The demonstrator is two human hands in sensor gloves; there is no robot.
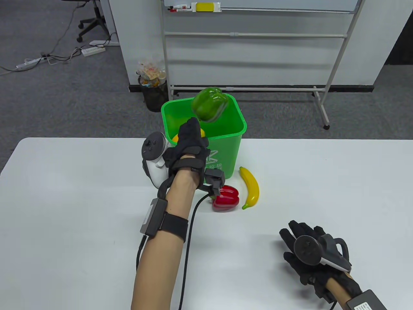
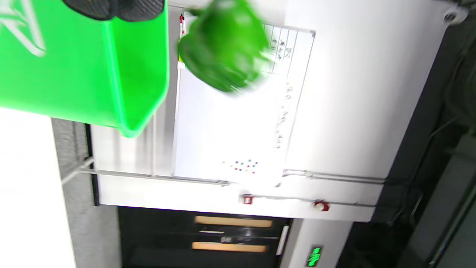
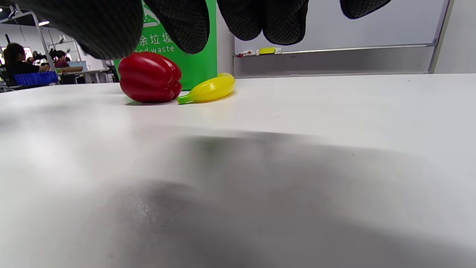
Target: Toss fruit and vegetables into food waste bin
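White table [image 1: 80,193] fills the lower half of the table view; whiteboard stand [image 1: 258,48] behind it at 12 o'clock.

Green food waste bin [image 1: 222,151] sits at the table's far edge, centre. Something yellow shows inside, near its front-left wall, mostly hidden by the hand.

Left hand [image 1: 188,145] is raised at the bin's near rim, fingers extended toward the opening, grasping nothing. Right hand [image 1: 309,248] lies flat on the table at 4 o'clock, fingers spread and relaxed, holding nothing; well apart from the fruit.

Green pepper [image 1: 209,104] is airborne, motion-blurred, above the bin's far-left part at roughly 12 o'clock from the left fingertips, clear of the hand. Left wrist view confirms it: pepper free beside the bin wall, nothing touching it.

Red pepper [image 1: 226,198] on the table just in front of the bin, partly under the left wrist. Banana [image 1: 251,191] just beside it at 3 o'clock, tip close to the pepper.

Judgement: toss in flight, two items left. To do it well: release low and close to the rim, aim mid-opening, not the far wall. The pepper is light and round and could bounce out. Don't clip the red pepper when pulling the forearm back.
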